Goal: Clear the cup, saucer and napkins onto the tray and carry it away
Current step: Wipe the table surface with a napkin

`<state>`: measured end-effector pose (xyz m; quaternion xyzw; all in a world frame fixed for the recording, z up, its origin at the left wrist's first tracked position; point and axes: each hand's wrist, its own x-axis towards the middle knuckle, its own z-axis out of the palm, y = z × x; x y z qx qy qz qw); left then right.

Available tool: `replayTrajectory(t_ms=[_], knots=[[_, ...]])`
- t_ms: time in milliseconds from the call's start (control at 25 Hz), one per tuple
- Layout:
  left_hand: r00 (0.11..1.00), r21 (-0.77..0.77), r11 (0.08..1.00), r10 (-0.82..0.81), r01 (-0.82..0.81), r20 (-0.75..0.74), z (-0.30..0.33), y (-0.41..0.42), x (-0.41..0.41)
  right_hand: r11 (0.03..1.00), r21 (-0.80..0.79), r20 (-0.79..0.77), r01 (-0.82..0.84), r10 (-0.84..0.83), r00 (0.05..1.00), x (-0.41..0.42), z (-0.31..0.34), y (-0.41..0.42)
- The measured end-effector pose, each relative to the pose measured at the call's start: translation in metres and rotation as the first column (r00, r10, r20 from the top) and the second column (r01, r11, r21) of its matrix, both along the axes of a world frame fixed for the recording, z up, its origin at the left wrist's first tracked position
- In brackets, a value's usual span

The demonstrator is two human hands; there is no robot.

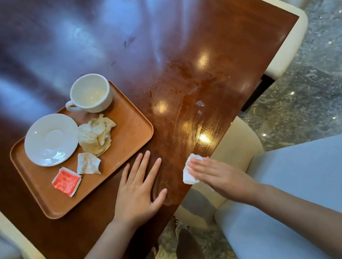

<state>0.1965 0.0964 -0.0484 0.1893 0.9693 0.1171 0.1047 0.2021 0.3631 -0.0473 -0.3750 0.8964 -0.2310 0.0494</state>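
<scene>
Café seating area, glossy wooden table, serving tray, cream upholstered chairs, marble floor

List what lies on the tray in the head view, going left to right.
saucer → red sachet → torn paper wrapper → crumpled napkin. The cup is left out, since its span overlaps the wrapper and the napkin.

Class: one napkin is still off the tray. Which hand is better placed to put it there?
Right. The right hand already lies on the napkin at the table edge; the left hand rests flat and empty beside the tray.
</scene>
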Motion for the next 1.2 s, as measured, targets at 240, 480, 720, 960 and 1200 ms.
replayTrajectory(t_ms=[240,480,720,960,1200], knots=[[1.000,0.005,1.000,0.002,-0.002,0.005,0.000,0.000,0.001,0.953,-0.036,0.050,0.300,-0.298,0.953,-0.055,0.029,0.023],[1.000,0.009,1.000,-0.010,0.010,0.004,-0.002,-0.001,0.000,0.758,0.024,-0.013,0.652,-0.652,0.758,-0.182,0.007,0.064],[1.000,0.020,1.000,-0.015,0.015,-0.006,-0.003,-0.002,0.000,0.823,0.133,-0.042,0.552,-0.552,0.833,-0.174,-0.008,0.054],[1.000,0.009,1.000,-0.016,0.016,-0.013,-0.006,-0.002,0.000,0.939,0.120,0.011,0.324,-0.327,0.945,-0.132,0.001,0.016],[1.000,0.015,1.000,-0.016,0.016,-0.016,-0.007,-0.003,0.001,0.996,0.068,0.015,0.057,-0.058,0.998,-0.066,-0.003,-0.011]])
